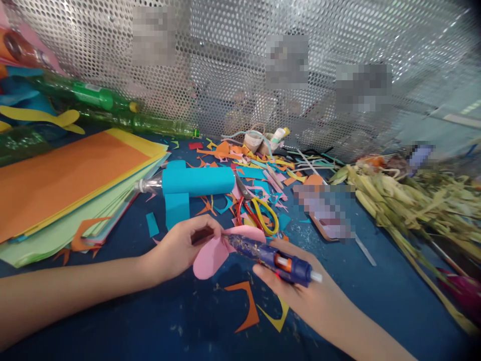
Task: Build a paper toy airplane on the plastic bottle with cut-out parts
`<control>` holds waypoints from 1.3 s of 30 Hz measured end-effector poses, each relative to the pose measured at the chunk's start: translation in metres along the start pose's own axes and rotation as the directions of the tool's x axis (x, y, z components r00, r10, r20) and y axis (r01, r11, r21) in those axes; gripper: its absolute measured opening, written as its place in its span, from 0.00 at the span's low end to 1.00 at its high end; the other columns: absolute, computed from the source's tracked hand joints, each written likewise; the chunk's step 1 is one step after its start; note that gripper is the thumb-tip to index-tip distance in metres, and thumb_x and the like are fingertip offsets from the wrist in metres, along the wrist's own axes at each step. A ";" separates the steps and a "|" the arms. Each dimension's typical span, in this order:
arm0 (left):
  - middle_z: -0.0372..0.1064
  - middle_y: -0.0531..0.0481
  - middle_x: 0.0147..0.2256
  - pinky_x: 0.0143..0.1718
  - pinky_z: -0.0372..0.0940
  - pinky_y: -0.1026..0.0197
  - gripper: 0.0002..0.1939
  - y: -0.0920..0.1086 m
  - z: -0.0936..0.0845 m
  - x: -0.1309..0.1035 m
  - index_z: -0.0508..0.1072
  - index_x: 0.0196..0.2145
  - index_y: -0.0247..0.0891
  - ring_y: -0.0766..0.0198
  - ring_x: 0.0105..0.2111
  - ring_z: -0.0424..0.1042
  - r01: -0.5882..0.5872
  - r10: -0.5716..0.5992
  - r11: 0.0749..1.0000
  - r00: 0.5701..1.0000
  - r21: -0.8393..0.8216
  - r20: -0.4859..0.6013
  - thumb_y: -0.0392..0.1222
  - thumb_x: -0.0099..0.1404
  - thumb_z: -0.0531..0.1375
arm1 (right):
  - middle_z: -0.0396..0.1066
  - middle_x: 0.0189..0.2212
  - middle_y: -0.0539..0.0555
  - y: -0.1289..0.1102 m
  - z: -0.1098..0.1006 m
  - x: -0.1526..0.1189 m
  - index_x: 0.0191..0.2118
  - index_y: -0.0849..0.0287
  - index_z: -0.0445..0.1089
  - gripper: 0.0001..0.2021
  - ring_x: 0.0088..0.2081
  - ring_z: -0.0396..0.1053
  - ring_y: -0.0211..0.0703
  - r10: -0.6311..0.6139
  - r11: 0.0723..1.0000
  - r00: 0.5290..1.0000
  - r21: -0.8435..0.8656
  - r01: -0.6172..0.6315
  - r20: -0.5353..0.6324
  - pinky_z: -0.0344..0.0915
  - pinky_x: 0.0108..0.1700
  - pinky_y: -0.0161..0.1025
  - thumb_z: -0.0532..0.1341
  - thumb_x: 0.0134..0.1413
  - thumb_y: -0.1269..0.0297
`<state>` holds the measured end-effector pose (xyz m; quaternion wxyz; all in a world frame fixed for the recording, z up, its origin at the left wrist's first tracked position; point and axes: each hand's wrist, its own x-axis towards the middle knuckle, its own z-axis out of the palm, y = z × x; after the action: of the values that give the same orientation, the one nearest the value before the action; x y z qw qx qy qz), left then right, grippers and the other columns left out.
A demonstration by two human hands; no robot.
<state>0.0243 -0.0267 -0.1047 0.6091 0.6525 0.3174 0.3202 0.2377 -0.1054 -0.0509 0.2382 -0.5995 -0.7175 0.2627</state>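
Between the fingertips of my left hand (pixel 184 245) is a pink paper cutout (pixel 211 258) with rounded lobes, like a small propeller. My right hand (pixel 300 291) is wrapped round a dark blue hot glue gun (pixel 255 249), a whitish glue stick jutting from its back end. The gun's nozzle points left and meets the middle of the cutout; whether any glue is coming out is too small to tell. Just beyond my hands lies a plastic bottle covered in blue paper (pixel 199 181), its clear neck to the left. Scissors (pixel 259 210) with red and yellow handles rest beside its right end.
Coloured paper sheets (pixel 75 180) are stacked at left, with green bottles (pixel 93 98) behind. Paper scraps (pixel 240 331) lie nearby and farther back, around small cups (pixel 253 141). At right are a partly blurred phone (pixel 325 220) and dried husks (pixel 398 195). Perforated metal (pixel 225 60) walls the back.
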 end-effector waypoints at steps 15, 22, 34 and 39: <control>0.68 0.52 0.34 0.38 0.65 0.64 0.03 0.000 0.001 0.001 0.66 0.35 0.38 0.67 0.34 0.71 -0.021 0.022 0.999 0.999 0.044 -0.029 0.36 0.62 0.57 | 0.67 0.25 0.48 0.002 -0.003 -0.004 0.30 0.57 0.65 0.10 0.27 0.66 0.38 0.004 0.999 0.997 -0.052 0.000 0.078 0.62 0.29 0.36 0.56 0.57 0.57; 0.66 0.53 0.32 0.36 0.64 0.65 0.03 0.001 0.000 0.004 0.65 0.34 0.37 0.68 0.32 0.68 -0.015 0.018 0.999 0.998 0.036 -0.065 0.36 0.61 0.57 | 0.67 0.25 0.49 -0.002 -0.007 -0.004 0.28 0.57 0.65 0.11 0.27 0.66 0.38 0.005 0.998 0.997 -0.069 0.001 0.082 0.62 0.28 0.36 0.56 0.57 0.57; 0.66 0.52 0.33 0.34 0.63 0.65 0.05 0.001 -0.001 0.004 0.65 0.35 0.36 0.67 0.32 0.68 -0.030 0.031 0.999 0.996 0.020 -0.089 0.38 0.61 0.58 | 0.73 0.28 0.49 0.006 -0.005 -0.010 0.35 0.54 0.70 0.08 0.27 0.71 0.41 -0.032 0.993 0.999 -0.115 0.031 -0.007 0.67 0.26 0.36 0.59 0.54 0.56; 0.65 0.51 0.35 0.34 0.63 0.64 0.07 0.001 -0.002 0.006 0.65 0.35 0.36 0.66 0.33 0.67 -0.038 0.034 0.999 0.994 -0.035 -0.104 0.37 0.59 0.60 | 0.71 0.22 0.47 0.004 -0.017 -0.011 0.30 0.53 0.69 0.08 0.22 0.68 0.39 -0.009 0.995 1.000 -0.098 0.011 0.021 0.64 0.22 0.34 0.59 0.54 0.55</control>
<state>0.0265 -0.0207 -0.1032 0.5980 0.6292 0.3305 0.3704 0.2535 -0.1140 -0.0414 0.2024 -0.6041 -0.7350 0.2319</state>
